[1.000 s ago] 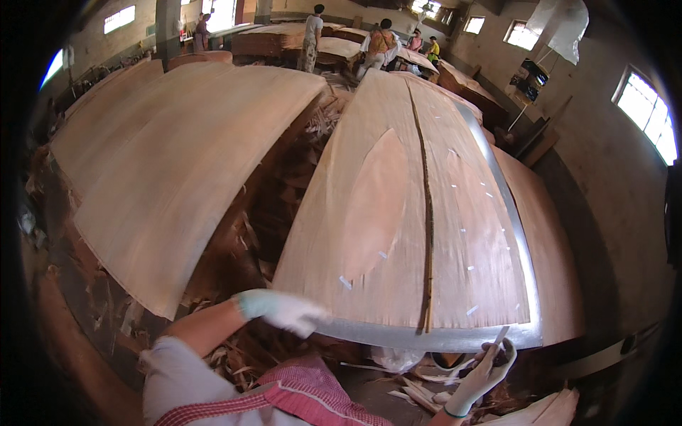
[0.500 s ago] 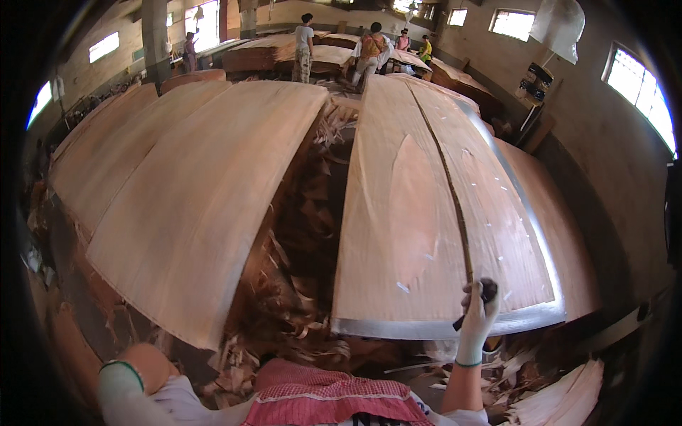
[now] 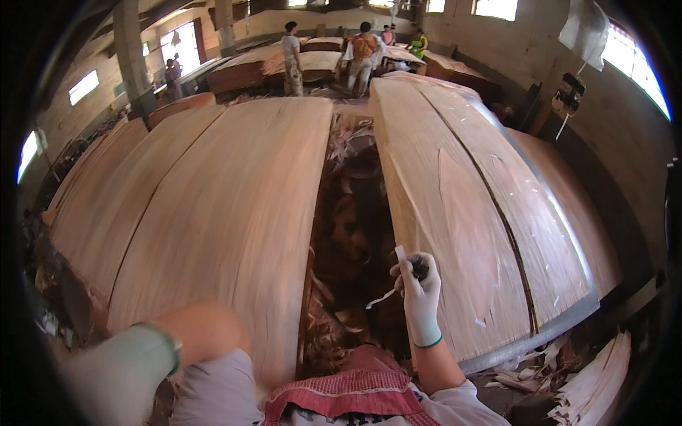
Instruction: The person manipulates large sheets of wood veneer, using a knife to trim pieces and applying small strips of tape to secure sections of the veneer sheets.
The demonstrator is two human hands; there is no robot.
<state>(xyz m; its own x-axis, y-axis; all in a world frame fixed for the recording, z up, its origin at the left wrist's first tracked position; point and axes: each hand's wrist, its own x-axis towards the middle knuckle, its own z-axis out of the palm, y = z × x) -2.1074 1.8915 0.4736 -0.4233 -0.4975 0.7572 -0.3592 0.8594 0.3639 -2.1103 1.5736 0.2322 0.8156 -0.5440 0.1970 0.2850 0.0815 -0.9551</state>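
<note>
My right hand (image 3: 423,305), in a white glove with a green cuff, is closed around a dark round thing (image 3: 419,267) whose kind I cannot make out. A narrow white strip (image 3: 381,299), like tape, hangs from this hand, and a short white end sticks up by the fingers. The hand is over the left edge of the right-hand stack of wood veneer sheets (image 3: 455,213). Small white pieces dot that stack, and a dark gap runs along its top sheet. At the lower left is my gloved left hand (image 3: 117,373), smeared by motion, beside the left-hand veneer stack (image 3: 234,184).
A dark aisle (image 3: 348,234) littered with veneer scraps runs between the stacks. Torn veneer sheets (image 3: 593,383) lie at the lower right. Several people stand among more stacks at the back, one in a grey top (image 3: 292,53). A pillar (image 3: 131,57) rises at the left.
My right hand has moved left, from the right stack's near end to its aisle-side edge, and the white strip now shows. My left arm has swung forward. The whole view has shifted.
</note>
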